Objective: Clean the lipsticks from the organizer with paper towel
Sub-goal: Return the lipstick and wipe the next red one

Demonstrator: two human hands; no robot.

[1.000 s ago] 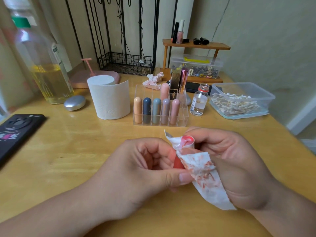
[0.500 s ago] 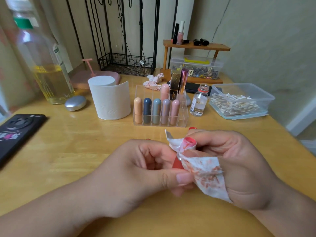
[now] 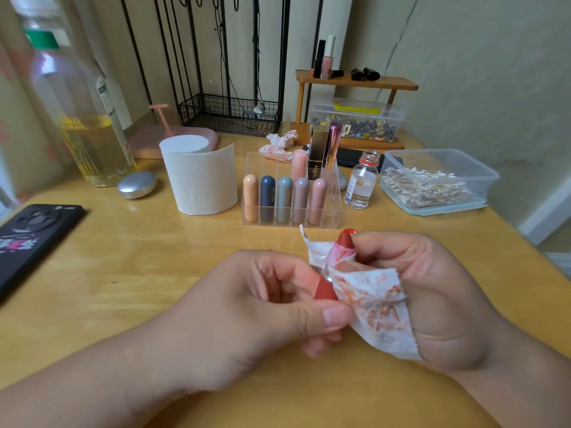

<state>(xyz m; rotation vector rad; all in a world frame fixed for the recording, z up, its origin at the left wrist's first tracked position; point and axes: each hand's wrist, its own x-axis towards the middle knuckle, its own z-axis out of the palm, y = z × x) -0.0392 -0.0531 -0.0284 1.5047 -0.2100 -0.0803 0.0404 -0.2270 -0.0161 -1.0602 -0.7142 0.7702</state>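
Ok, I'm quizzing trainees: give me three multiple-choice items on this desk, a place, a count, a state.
1. Where does the paper roll stand? A left of the organizer B right of it C inside it
2. How many lipsticks fill the organizer's front row? A three B five C seven
3. The paper towel in the right hand is A clean B stained red C lying on the table
Answers: 1 A, it stands beside the organizer's left side; 2 B, five stand side by side; 3 B, red smears cover it.
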